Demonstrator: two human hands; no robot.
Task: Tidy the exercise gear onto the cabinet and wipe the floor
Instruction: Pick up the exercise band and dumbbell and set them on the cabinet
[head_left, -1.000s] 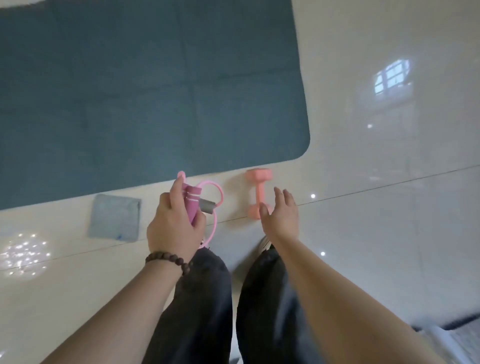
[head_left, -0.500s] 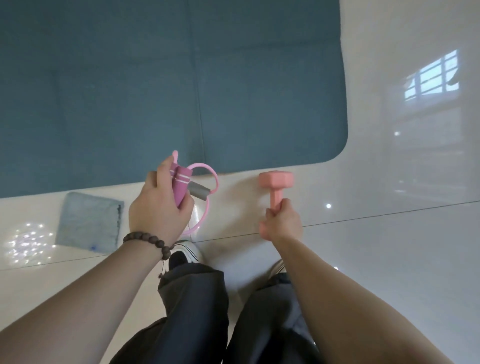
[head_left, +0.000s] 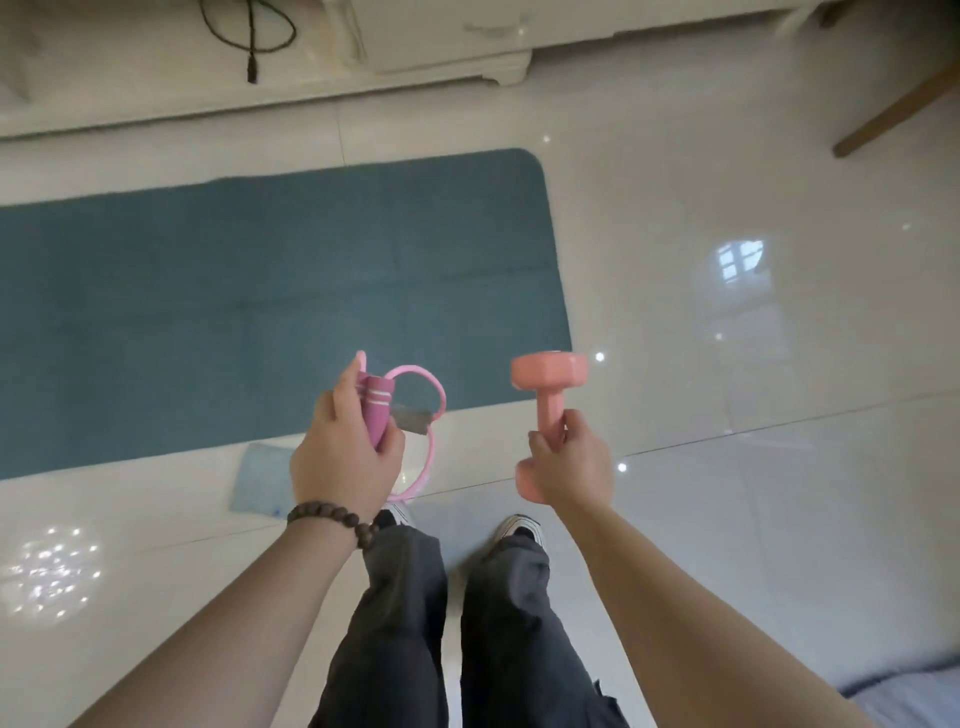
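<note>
My left hand (head_left: 345, 457) grips the dark pink handles of a jump rope (head_left: 378, 410), whose light pink cord (head_left: 434, 415) loops out to the right. My right hand (head_left: 569, 462) holds a pink dumbbell (head_left: 549, 379) by its bar, lifted off the floor and upright. A folded blue cloth (head_left: 257, 483) lies on the glossy cream floor (head_left: 727, 467), partly hidden behind my left hand. A teal exercise mat (head_left: 234, 312) lies flat just beyond both hands.
White furniture with a low base (head_left: 452, 52) runs along the far wall, with a black cable (head_left: 252, 36) hanging at its left. A wooden leg (head_left: 898, 111) slants in at the far right. My legs and shoes (head_left: 517, 527) stand below the hands.
My right hand closed on the dumbbell bar and lifted it off the floor. I have straightened up, so the view now takes in the mat's far edge and the furniture beyond.
</note>
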